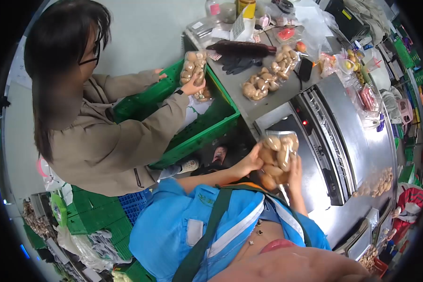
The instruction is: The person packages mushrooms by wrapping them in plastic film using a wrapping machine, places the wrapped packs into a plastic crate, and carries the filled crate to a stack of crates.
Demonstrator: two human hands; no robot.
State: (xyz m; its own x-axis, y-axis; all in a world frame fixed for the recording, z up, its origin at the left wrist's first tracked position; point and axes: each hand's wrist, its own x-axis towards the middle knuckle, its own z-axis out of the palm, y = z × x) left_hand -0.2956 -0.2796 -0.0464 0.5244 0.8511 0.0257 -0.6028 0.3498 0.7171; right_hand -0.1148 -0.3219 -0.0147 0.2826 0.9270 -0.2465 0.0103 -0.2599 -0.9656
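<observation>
My left hand (252,158) and my right hand (294,173) hold a clear plastic bag of mushrooms (279,155) between them, one on each side. Light brown, rounded mushrooms fill the bag, and its top edge points away from me. It is in front of my chest, beside a metal machine with a red light (305,122). Fingers of both hands curl against the plastic. Two more bags of mushrooms (261,84) (285,62) lie on the metal table beyond.
A person at the left holds another mushroom bag (192,67) over a green crate (230,114). Dark gloves (242,65) and packaged produce (347,65) lie on the table. Loose mushrooms (382,182) are at the right. Green crates (94,211) stand at lower left.
</observation>
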